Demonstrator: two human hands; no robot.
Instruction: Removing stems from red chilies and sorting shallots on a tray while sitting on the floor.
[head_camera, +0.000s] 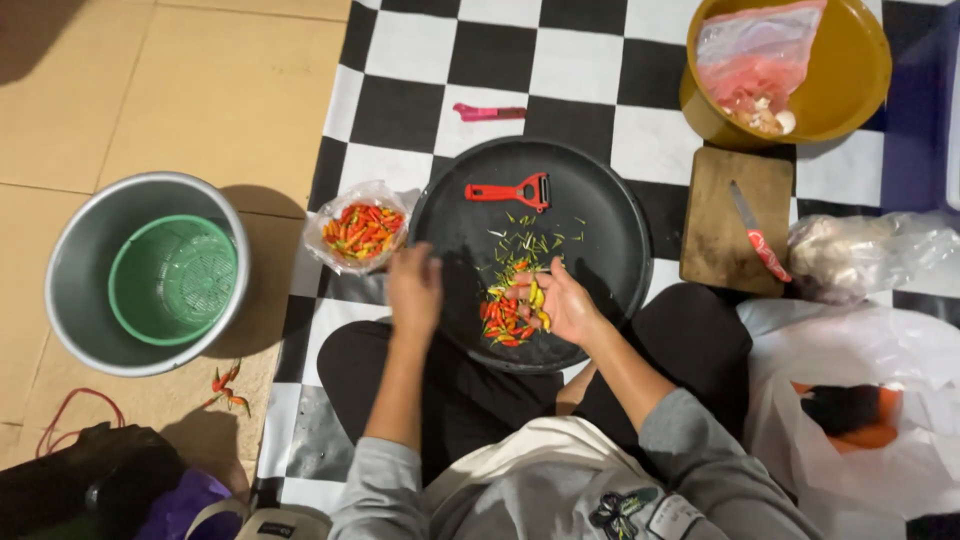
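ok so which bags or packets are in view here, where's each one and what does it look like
Small clear plastic bag of red and orange chillies: left of the round black tray, by the left hand.
Clear pinkish plastic bag: inside the yellow bowl.
Crumpled clear bag: right of the wooden board.
White bag: lower right.

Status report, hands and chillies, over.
Left hand on round black tray rim, grip unclear. Right hand cupping small red and yellow chillies. Red peeler lies clear.
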